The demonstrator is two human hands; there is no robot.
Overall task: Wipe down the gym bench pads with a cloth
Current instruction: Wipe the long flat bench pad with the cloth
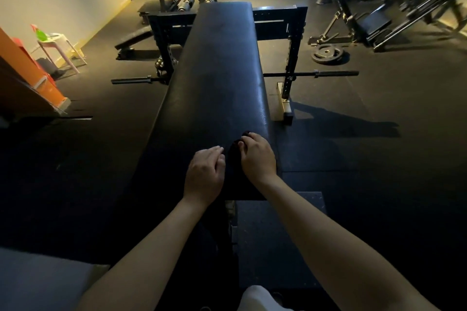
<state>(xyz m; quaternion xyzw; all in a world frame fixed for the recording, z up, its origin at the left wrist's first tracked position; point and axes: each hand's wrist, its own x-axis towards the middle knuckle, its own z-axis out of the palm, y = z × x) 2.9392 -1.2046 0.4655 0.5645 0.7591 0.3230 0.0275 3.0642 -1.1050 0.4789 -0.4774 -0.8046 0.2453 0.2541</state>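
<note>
Black cloth [235, 149] sits bunched under my right hand [257, 156], fingers curled round it. My left hand [206, 171] lies open beside it. I think the pad [222, 70] past my fingertips is not wiped yet.

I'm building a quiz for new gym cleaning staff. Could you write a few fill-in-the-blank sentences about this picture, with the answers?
1. The right hand grips a dark ___ on the bench pad.
2. The weight plate lies on the ___, to the right of the pad.
3. The green spray bottle stands on a white ___ near the wall.
Missing words: cloth; floor; stool.
</note>
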